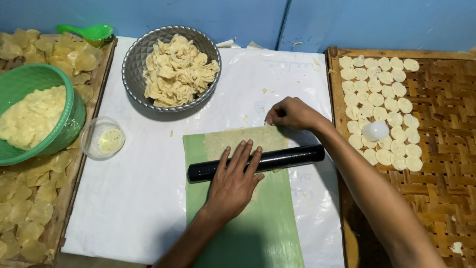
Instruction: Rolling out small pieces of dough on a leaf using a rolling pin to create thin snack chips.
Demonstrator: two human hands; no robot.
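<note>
The left hand [235,176] lies flat, fingers spread, pressing on the black rolling pin [255,163], which rests across the green sheet [258,223]. The step in hand appears to be rolling the thin dough [243,139] that lies just beyond the pin. The right hand [292,113], fingers curled, pinches the dough's far edge. Further rolling likely calls for even downward pressure.

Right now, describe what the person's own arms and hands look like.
Both arms are bare as far as the picture shows, with no sleeves in view. The left hand and right hand wear no gloves, and no rings, watch or bracelet can be seen. The forearms are slim, entering from the bottom edge of the head view. Nails look short; finer marks cannot be told.
</note>
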